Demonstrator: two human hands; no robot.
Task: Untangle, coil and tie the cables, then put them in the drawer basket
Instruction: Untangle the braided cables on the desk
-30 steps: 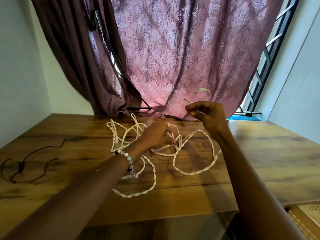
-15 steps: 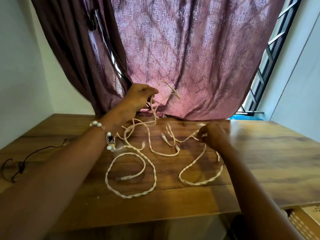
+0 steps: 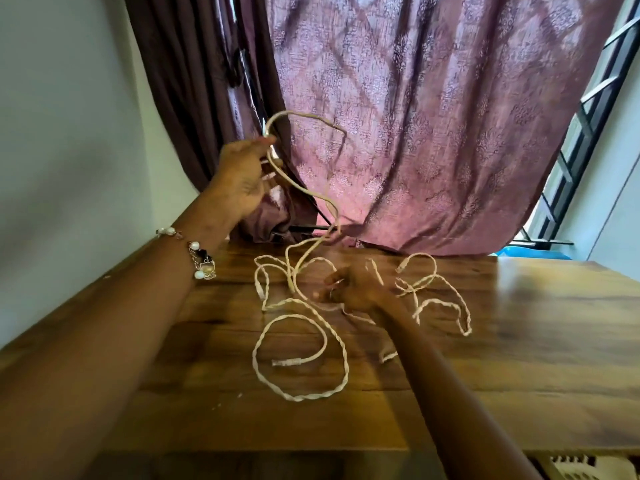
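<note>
Head view: left hand (image 3: 242,178) raised at 10 o'clock, pinching one strand of cable (image 3: 299,344), looped end standing above the fingers. Rest of cable sprawls on table (image 3: 536,358), centre to 2 o'clock, plug end (image 3: 287,362) at 6. Right hand (image 3: 360,289) rests on the tangle w/ curled fingers; can't tell if it grips. Cable looks light, limp, twisted, so prob. snags. Best taken near the plug end. Basket (image 3: 585,467) at 5 o'clock.

Cables (image 3: 300,355) lie tangled on the bench (image 3: 519,358), centre. Curtain (image 3: 433,133) hangs behind the bench. Basket (image 3: 585,467) sits below the bench's front right edge.
</note>
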